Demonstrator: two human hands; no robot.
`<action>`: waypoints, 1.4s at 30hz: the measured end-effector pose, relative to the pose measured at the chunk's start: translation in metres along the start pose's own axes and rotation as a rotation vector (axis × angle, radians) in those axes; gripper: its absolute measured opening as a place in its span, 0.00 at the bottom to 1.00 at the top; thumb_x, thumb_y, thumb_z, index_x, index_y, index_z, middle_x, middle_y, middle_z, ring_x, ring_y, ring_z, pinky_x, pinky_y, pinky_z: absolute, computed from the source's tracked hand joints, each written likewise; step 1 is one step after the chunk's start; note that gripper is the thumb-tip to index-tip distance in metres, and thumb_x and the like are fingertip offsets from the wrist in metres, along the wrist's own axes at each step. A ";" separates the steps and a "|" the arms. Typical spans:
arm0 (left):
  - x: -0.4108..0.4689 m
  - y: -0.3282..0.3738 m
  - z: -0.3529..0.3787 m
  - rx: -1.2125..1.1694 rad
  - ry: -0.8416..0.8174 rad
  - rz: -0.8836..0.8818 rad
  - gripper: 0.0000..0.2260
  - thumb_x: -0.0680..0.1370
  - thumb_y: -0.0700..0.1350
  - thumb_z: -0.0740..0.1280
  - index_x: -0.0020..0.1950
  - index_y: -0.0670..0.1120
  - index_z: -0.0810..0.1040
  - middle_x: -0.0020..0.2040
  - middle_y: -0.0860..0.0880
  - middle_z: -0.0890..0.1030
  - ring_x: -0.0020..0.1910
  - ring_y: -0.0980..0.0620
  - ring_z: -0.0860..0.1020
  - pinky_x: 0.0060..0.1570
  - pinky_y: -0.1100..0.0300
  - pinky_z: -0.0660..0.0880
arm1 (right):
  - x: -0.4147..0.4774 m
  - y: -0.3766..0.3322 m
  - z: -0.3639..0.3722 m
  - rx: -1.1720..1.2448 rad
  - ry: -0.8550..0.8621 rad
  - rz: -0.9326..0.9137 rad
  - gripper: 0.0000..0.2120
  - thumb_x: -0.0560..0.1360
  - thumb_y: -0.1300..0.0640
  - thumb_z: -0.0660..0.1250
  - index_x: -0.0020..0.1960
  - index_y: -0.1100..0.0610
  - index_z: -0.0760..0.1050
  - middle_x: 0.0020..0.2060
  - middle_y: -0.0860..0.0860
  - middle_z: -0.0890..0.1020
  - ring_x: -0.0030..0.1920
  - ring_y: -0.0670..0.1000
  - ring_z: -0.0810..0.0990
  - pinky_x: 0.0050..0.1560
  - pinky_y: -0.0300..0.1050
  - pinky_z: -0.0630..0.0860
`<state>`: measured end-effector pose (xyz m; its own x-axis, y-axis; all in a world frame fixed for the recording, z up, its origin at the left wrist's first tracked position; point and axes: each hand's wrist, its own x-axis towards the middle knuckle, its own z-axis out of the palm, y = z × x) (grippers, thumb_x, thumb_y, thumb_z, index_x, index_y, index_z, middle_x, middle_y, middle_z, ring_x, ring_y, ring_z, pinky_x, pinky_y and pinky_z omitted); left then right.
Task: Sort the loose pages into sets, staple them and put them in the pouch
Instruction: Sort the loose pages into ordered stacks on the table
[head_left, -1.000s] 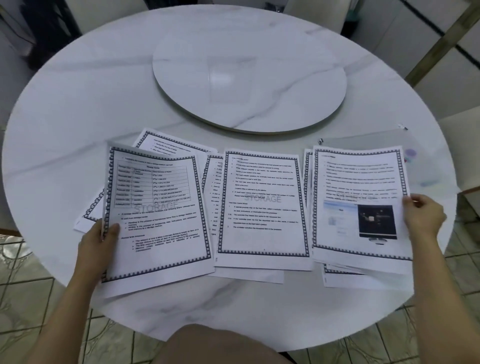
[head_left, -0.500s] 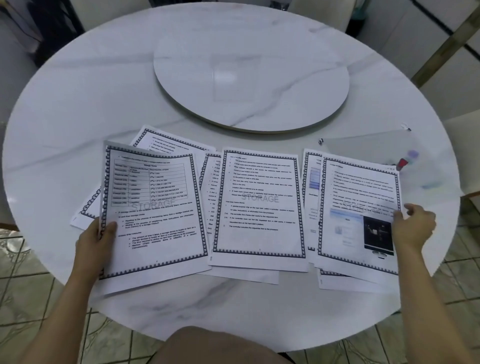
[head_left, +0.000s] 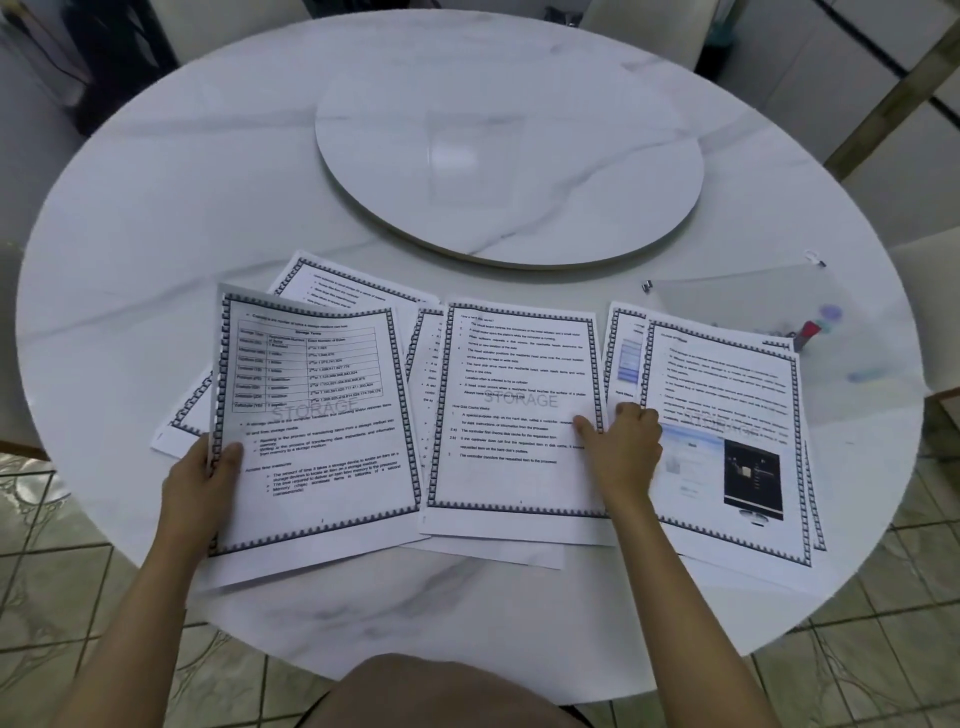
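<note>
Printed pages with dark patterned borders lie in three groups on the round marble table (head_left: 156, 218). My left hand (head_left: 200, 480) grips the left edge of a table page (head_left: 317, 415), which is lifted and curled. The middle page (head_left: 514, 410) lies flat; my right hand (head_left: 621, 441) rests on its right edge, fingers curled, thumb on the paper. The right stack, topped by a page with a monitor picture (head_left: 727, 441), lies flat beside that hand. A clear plastic pouch (head_left: 753, 301) lies at the far right, holding a small red object (head_left: 807, 332).
A round marble turntable (head_left: 509, 156) sits in the table's centre, behind the pages. More bordered pages (head_left: 353, 286) lie under the left and middle sheets. Chairs stand around the table, and tiled floor shows below its near edge.
My right hand let go of the monitor-picture page, which now lies flat, and moved left to the middle page's right edge. My left hand keeps holding the table page.
</note>
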<state>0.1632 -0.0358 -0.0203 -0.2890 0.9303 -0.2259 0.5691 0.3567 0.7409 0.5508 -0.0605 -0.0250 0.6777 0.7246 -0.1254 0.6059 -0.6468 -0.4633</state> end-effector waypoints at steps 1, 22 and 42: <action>0.001 0.000 0.000 0.003 -0.003 0.002 0.14 0.81 0.44 0.58 0.63 0.38 0.72 0.59 0.35 0.76 0.58 0.35 0.74 0.52 0.48 0.69 | -0.001 -0.002 0.001 -0.010 0.005 0.005 0.25 0.73 0.50 0.68 0.62 0.65 0.69 0.59 0.61 0.71 0.61 0.61 0.68 0.58 0.54 0.66; 0.004 0.000 -0.002 0.019 -0.024 -0.016 0.14 0.81 0.45 0.58 0.62 0.39 0.73 0.59 0.35 0.77 0.58 0.35 0.74 0.53 0.46 0.69 | 0.007 -0.009 -0.009 0.424 0.169 -0.060 0.08 0.76 0.61 0.65 0.48 0.65 0.80 0.42 0.58 0.76 0.41 0.50 0.71 0.41 0.35 0.63; 0.005 0.000 -0.001 0.047 -0.024 -0.018 0.15 0.81 0.45 0.58 0.64 0.39 0.72 0.60 0.35 0.76 0.59 0.34 0.74 0.56 0.44 0.70 | 0.085 0.113 -0.121 0.344 0.257 0.172 0.15 0.77 0.60 0.62 0.43 0.74 0.74 0.36 0.60 0.74 0.40 0.54 0.69 0.43 0.43 0.64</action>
<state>0.1608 -0.0315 -0.0204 -0.2818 0.9251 -0.2545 0.5996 0.3768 0.7060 0.7274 -0.1010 0.0179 0.8640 0.5029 -0.0252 0.3308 -0.6045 -0.7247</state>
